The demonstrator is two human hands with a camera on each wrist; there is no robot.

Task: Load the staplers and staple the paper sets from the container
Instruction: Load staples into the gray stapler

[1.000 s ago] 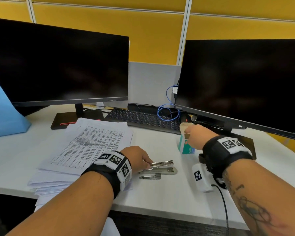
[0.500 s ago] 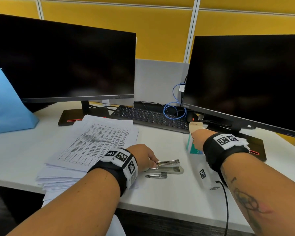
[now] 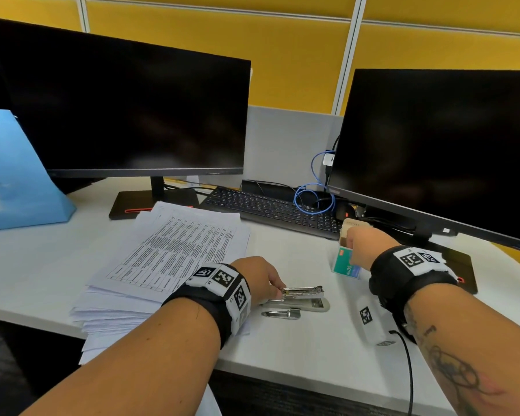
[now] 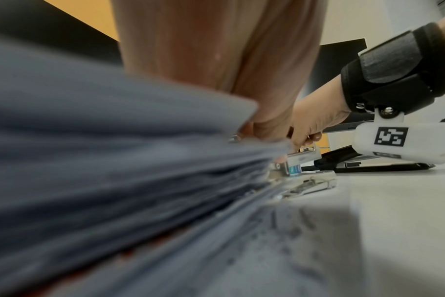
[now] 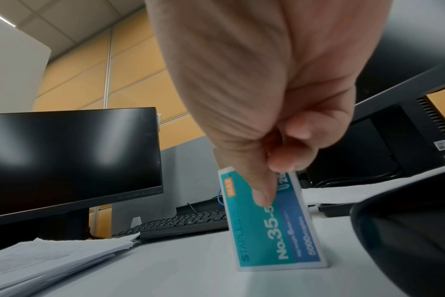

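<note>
A silver stapler (image 3: 305, 294) lies on the white desk (image 3: 297, 352) with its top arm raised off the base. My left hand (image 3: 278, 291) grips its rear end; the left wrist view shows the same stapler (image 4: 304, 157) just past my fingers (image 4: 262, 128). A loose metal part (image 3: 281, 313) lies beside it. My right hand (image 3: 356, 250) holds the top of a teal staple box (image 3: 347, 267) standing tilted on the desk. Up close, the thumb lies on the front of the box (image 5: 275, 231) and the fingers curl behind its top. A thick paper stack (image 3: 174, 253) sits to the left.
Two dark monitors (image 3: 126, 109) (image 3: 439, 151) stand at the back, with a black keyboard (image 3: 270, 205) and a blue cable (image 3: 312, 199) between them. A blue bag (image 3: 15, 175) is at far left. The right monitor's base (image 3: 463, 265) lies right of the box.
The head view has shifted slightly. Both hands keep their holds, the left on the stapler and the right on the staple box, with little other movement.
</note>
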